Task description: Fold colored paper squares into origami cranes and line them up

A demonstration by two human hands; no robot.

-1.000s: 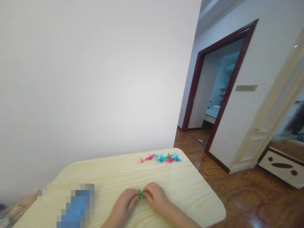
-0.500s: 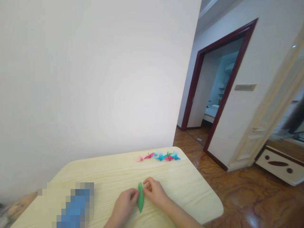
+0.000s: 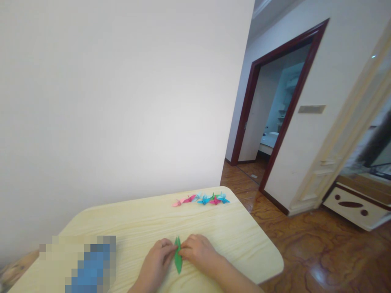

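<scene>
A narrow folded piece of green paper (image 3: pixel 178 260), split into two points at its far end, is between my hands over the near part of the table. My left hand (image 3: pixel 159 258) pinches its left edge with thumb and fingers. From the right, my right hand (image 3: pixel 198 251) has its fingertips closed on the paper's upper right edge. Several small folded paper cranes (image 3: pixel 204 200) in pink, red, blue and green stand in a row near the far edge.
The pale wooden table (image 3: pixel 128 219) has rounded corners and meets a white wall (image 3: pixel 122 101). A pixelated blue patch (image 3: pixel 91 264) covers its left side. To the right are a wooden floor (image 3: pixel 305 244), a dark red door frame (image 3: pixel 244 118) and a low cabinet (image 3: pixel 351 203).
My right hand has come in from beside the paper's tip and its fingers now close on the right edge. My left hand stays on the left edge. The view has shifted slightly.
</scene>
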